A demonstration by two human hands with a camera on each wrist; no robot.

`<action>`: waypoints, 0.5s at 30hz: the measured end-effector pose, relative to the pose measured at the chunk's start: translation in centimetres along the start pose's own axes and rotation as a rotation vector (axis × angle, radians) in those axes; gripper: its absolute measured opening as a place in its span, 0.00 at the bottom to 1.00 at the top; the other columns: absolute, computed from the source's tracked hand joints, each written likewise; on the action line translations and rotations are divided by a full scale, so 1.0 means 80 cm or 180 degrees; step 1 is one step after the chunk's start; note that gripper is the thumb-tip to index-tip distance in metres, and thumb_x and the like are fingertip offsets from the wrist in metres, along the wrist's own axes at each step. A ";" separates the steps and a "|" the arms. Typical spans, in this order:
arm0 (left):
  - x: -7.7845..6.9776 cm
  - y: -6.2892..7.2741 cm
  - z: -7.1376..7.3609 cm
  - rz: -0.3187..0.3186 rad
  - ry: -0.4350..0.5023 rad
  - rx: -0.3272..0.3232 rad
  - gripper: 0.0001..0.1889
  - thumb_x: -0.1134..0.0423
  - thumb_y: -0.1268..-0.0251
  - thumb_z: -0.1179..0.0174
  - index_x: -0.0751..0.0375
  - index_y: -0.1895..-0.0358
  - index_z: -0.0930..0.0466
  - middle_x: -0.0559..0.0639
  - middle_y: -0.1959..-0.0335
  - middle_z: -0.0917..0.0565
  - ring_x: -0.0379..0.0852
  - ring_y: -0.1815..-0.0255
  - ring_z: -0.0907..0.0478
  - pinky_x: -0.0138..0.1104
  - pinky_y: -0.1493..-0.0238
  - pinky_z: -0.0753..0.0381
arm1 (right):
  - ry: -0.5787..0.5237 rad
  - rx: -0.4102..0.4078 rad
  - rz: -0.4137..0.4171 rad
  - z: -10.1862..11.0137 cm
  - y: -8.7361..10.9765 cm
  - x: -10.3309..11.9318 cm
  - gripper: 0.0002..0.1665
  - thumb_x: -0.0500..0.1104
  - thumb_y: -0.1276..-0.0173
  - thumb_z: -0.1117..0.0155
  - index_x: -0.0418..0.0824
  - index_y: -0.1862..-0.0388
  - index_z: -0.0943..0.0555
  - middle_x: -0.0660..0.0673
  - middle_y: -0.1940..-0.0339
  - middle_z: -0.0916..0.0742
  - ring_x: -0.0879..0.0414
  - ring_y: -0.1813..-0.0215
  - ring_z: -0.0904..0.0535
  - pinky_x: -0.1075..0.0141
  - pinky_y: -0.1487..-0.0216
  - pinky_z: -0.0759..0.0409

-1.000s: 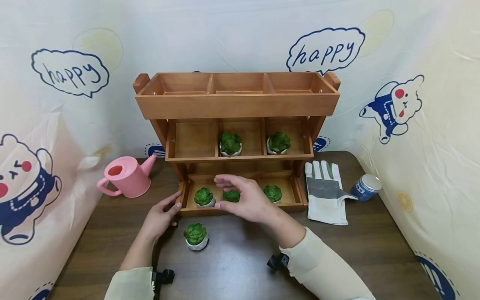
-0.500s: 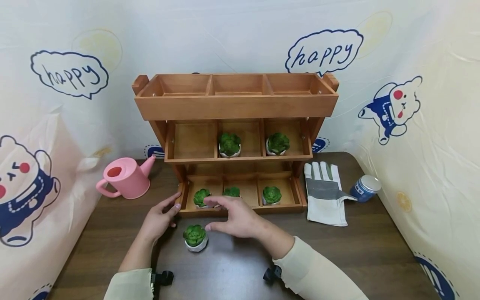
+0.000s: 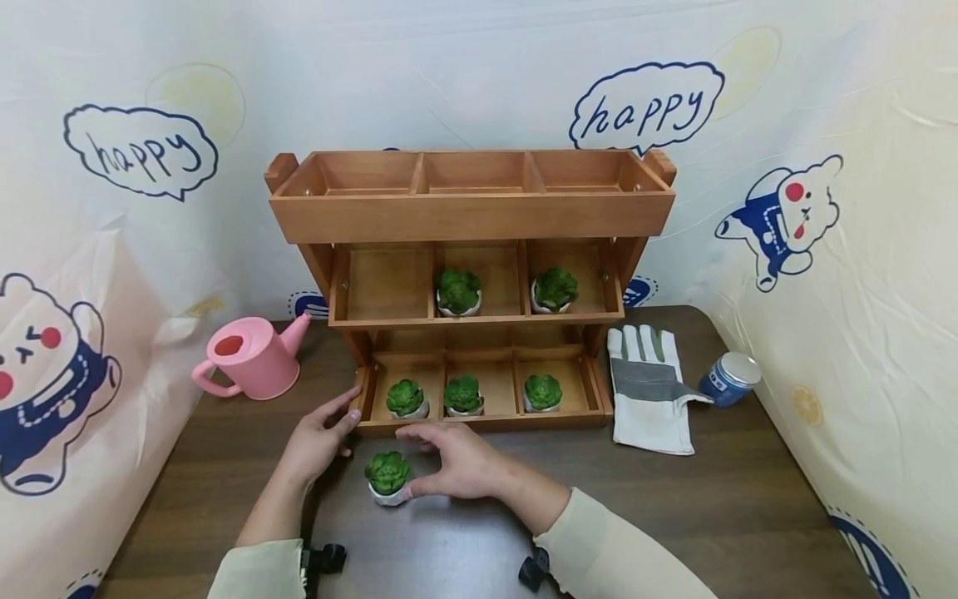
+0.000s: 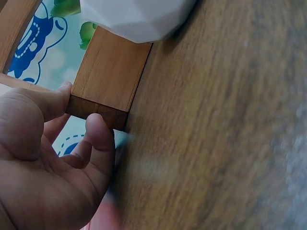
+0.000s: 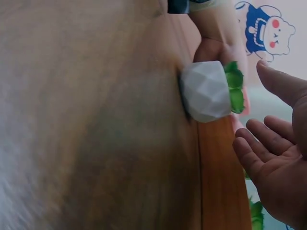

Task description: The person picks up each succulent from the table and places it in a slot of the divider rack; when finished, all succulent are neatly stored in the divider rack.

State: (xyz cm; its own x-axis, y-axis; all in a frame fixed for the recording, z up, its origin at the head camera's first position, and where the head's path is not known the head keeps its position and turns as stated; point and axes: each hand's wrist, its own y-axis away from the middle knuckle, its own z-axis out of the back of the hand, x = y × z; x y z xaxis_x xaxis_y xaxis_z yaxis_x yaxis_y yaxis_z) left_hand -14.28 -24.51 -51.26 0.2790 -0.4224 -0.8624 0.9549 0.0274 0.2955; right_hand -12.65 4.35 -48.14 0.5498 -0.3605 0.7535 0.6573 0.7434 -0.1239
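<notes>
My left hand (image 3: 314,443) grips the lower left end of a three-tier wooden planter shelf (image 3: 471,218); in the left wrist view its fingertips sit at both edges of the wooden end (image 4: 108,72). In front of the shelf, a small potted succulent (image 3: 387,474) stands upright on the table, green leaves in a white faceted pot (image 5: 206,91). My right hand (image 3: 460,464) is beside it, thumb and fingers spread apart, thumb tip at the pot's right side in the head view. The right wrist view shows a gap between that hand and the pot.
Three succulents, one of them the left plant (image 3: 407,398), sit in the bottom tier. Two more, including the right one (image 3: 555,289), occupy the middle tier. A pink watering can (image 3: 258,358) stands left; work gloves (image 3: 649,387) and a blue jar (image 3: 729,378) lie right.
My right hand has moved down and left from in front of the bottom tier to the succulent on the table, uncovering the plants behind. My left hand has stayed on the shelf end.
</notes>
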 end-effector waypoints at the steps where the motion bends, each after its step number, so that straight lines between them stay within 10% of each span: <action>1: 0.000 0.000 0.000 0.0012 0.0001 0.0001 0.29 0.45 0.22 0.42 0.37 0.21 0.33 0.62 0.27 0.35 0.58 0.45 0.28 0.40 0.61 0.14 | 0.0042 0.0031 -0.0032 -0.003 0.000 0.000 0.44 0.56 0.37 0.21 0.51 0.25 0.28 0.54 0.31 0.19 0.57 0.38 0.18 0.71 0.36 0.24; 15: -0.002 0.002 0.001 0.0005 0.0007 0.0014 0.29 0.45 0.22 0.42 0.37 0.21 0.33 0.62 0.25 0.35 0.59 0.44 0.28 0.40 0.61 0.14 | 0.0401 0.0201 -0.0229 -0.032 -0.012 -0.006 0.54 0.63 0.41 0.20 0.50 0.21 0.32 0.52 0.29 0.20 0.60 0.30 0.26 0.65 0.30 0.28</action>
State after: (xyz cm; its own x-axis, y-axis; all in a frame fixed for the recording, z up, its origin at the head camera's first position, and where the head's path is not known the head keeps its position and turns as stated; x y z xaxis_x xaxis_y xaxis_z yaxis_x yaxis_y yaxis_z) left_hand -14.17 -24.49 -51.01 0.2807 -0.4204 -0.8628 0.9541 0.0242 0.2986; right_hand -12.19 2.39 -50.04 0.5654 -0.4789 0.6716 0.6657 0.7457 -0.0287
